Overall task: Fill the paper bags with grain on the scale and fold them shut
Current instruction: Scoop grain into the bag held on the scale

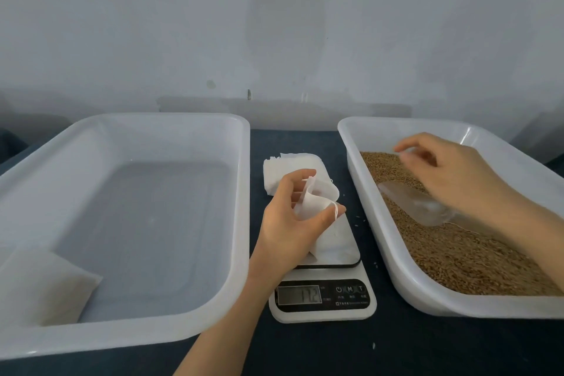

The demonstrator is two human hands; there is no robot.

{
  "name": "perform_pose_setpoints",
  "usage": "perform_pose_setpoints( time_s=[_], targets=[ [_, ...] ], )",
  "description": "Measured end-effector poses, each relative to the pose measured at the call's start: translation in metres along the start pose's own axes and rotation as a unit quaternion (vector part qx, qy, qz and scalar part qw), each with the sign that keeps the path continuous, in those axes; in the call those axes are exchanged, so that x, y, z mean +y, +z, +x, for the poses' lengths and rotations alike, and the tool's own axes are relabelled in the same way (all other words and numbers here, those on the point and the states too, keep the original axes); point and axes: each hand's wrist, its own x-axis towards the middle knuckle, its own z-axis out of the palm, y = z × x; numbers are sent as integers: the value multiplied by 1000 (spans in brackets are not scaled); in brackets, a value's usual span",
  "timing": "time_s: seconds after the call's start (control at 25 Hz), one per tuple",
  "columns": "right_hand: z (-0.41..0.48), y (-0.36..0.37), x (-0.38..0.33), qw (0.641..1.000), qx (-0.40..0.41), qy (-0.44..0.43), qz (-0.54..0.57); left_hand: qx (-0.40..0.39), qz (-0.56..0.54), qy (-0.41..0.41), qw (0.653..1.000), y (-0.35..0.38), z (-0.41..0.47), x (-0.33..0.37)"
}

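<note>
Far left on the dark tabletop [305,351]: a wide white tub [238,192], shallow and translucent. Holds one filled bag [45,284], pale and plump, lying in the near-left corner against the wall.

Between the two tubs, toward the back: a small stack of empty bags [290,166], white and flat on the tabletop. Just in front of it, a white kitchen scale [323,316], dark control strip facing the near edge. Shows lit digits on the display [299,294], too blurred to read surely.

Above the scale's platform: the left hand [287,229], reaching in from below. Grips the paper bag [308,204] at its mouth, fingers [293,183] curled round one side and the thumb pressed to the other, a thin white string looped over the thumb. Keeps the mouth pulled open, facing right. Lower part of the bag resting on the platform.

A few loose kernels scattered on the tabletop near the scale.

Right: a second white tub [396,268], filled with brown grain [457,256]. A clear scoop [418,204] lying in the grain. Directly over it, the right hand [457,174], fingers [409,145] loosely bent with thumb and forefinger close together. Motion-blurred at the tips; impossible to tell whether anything sits between them.
</note>
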Motion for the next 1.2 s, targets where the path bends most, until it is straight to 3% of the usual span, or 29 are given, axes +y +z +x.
perform_pose_setpoints(
  time_s=[0.08,0.2,0.32,0.44,0.64,0.84,0.96,1.08,1.2],
  targets=[
    [-17,-1,-45,992,-87,-69,59,-20,-13,4,1000,-2,-1,0],
    [-32,23,-74,974,-190,-120,-40,-46,-82,14,995,-4,-4,-1],
    [-27,44,-67,986,-132,-99,-31,-4,-104,-19,994,-5,-2,-3],
    [-18,49,-57,994,-85,-67,19,24,-31,-28,999,-5,3,-4],
    [-9,44,-47,994,-82,-37,68,75,-11,-23,997,-4,3,-8],
    [-6,31,-37,994,-51,-59,73,83,8,-49,995,-5,2,-7],
    [5,9,0,1000,-11,-8,25,84,22,-52,995,-6,1,-9],
    [9,-10,66,977,-107,104,-151,80,31,-53,995,-6,1,-10],
    [-4,-12,109,935,-226,169,-214,77,35,-51,995,-6,2,-9]
  ],
)
